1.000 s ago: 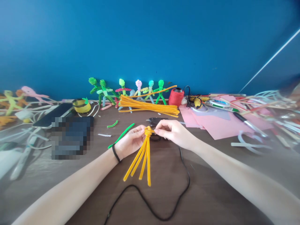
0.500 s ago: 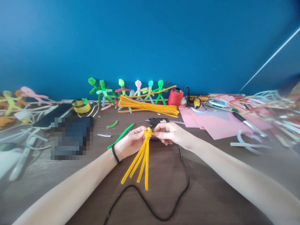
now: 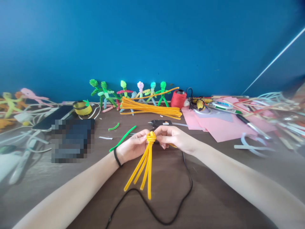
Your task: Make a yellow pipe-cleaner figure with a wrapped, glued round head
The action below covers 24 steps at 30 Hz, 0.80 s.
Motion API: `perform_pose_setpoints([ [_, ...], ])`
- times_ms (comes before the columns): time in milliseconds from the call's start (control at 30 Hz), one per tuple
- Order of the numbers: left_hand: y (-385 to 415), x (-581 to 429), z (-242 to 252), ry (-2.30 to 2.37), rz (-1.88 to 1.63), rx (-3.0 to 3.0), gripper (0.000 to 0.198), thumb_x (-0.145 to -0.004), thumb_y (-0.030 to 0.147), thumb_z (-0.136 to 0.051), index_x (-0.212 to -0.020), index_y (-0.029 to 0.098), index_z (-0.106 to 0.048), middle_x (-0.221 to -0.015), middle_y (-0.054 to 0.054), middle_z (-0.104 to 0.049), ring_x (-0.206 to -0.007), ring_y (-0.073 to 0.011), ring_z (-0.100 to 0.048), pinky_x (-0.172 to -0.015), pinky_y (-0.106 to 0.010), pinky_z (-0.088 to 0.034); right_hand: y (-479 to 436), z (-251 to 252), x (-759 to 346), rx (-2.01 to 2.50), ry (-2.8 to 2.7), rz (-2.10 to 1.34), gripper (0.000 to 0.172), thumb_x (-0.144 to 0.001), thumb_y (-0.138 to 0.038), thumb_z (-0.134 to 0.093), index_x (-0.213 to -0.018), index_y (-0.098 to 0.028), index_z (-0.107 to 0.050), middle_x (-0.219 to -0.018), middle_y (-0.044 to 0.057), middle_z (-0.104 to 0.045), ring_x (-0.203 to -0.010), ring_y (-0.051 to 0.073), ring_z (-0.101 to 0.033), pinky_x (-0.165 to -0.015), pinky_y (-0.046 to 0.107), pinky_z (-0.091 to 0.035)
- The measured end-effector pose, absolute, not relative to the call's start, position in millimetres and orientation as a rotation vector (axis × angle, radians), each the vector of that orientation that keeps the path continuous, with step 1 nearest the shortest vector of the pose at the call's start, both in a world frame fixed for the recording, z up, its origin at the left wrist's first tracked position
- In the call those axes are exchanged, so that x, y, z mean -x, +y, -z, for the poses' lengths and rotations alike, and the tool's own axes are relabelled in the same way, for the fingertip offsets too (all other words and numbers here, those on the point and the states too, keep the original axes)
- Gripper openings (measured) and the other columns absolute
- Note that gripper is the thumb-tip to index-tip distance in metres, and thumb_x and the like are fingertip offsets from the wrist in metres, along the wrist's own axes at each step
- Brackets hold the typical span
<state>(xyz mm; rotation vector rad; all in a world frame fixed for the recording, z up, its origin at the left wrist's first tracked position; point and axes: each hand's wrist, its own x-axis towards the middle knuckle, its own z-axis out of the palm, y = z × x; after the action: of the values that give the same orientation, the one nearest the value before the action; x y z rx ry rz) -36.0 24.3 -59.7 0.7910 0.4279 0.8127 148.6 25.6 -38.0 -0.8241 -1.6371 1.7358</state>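
Note:
Between my hands is a bunch of orange-yellow pipe cleaners (image 3: 145,162), wound into a looped knot at the top, with several straight ends fanning down toward me. My left hand (image 3: 134,144), a black band at its wrist, pinches the knot from the left side. From the right, my right hand (image 3: 175,137) has thumb and forefinger closed on a pipe cleaner at the knot; a yellow piece also shows under its palm. Just beyond the hands lies a black glue gun (image 3: 161,123), partly hidden, and its black cord (image 3: 188,170) curves across the table.
Behind lies a pile of orange pipe cleaners (image 3: 152,108), with several pipe-cleaner figures (image 3: 163,92) along the blue wall. Green pieces (image 3: 124,137) lie left, near a dark phone (image 3: 53,117) and a blurred dark object (image 3: 73,140). Pink paper (image 3: 214,125) and a red spool (image 3: 178,99) are right.
The bunch has shifted slightly toward me, its ends hanging a little lower. The loop at the knot faces me more, and a yellow piece now shows under my right hand.

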Motion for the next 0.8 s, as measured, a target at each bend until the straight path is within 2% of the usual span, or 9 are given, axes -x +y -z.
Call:
perform_pose_setpoints([
  [267, 24.8, 35.7, 60.8, 0.445, -0.799, -0.799, 0.017, -0.062, 0.021, -0.07, -0.07, 0.013, -0.057, -0.063, 0.0, -0.054, -0.059, -0.0085, -0.048, -0.056, -0.022, -0.034, 25.7, 42.0, -149.2, 0.766, -1.617, -1.727, 0.015, -0.075, -0.027, -0.06, -0.083, -0.015, -0.057, -0.061, -0.003, -0.052, -0.052, 0.006, -0.046, -0.052, 0.022, -0.035],
  [567, 26.3, 35.1, 57.6, 0.467, -0.883, -0.922, 0.011, -0.071, 0.014, -0.062, -0.077, 0.017, -0.054, -0.075, 0.0, -0.059, -0.072, -0.0108, -0.054, -0.069, -0.024, -0.039, 25.4, 37.2, -150.1, 0.854, -1.61, -1.676, 0.017, -0.075, -0.029, -0.059, -0.079, -0.013, -0.056, -0.059, -0.003, -0.05, -0.05, 0.006, -0.045, -0.051, 0.022, -0.034],
  [800, 27.3, 34.4, 60.9, 0.53, -0.916, -0.996, 0.004, -0.074, 0.013, -0.059, -0.076, 0.015, -0.058, -0.077, -0.003, -0.061, -0.075, -0.0122, -0.056, -0.073, -0.026, -0.04, 27.9, 38.4, -151.4, 0.906, -1.642, -1.629, 0.019, -0.075, -0.031, -0.058, -0.078, -0.013, -0.056, -0.056, -0.004, -0.048, -0.049, 0.006, -0.044, -0.05, 0.022, -0.034],
])
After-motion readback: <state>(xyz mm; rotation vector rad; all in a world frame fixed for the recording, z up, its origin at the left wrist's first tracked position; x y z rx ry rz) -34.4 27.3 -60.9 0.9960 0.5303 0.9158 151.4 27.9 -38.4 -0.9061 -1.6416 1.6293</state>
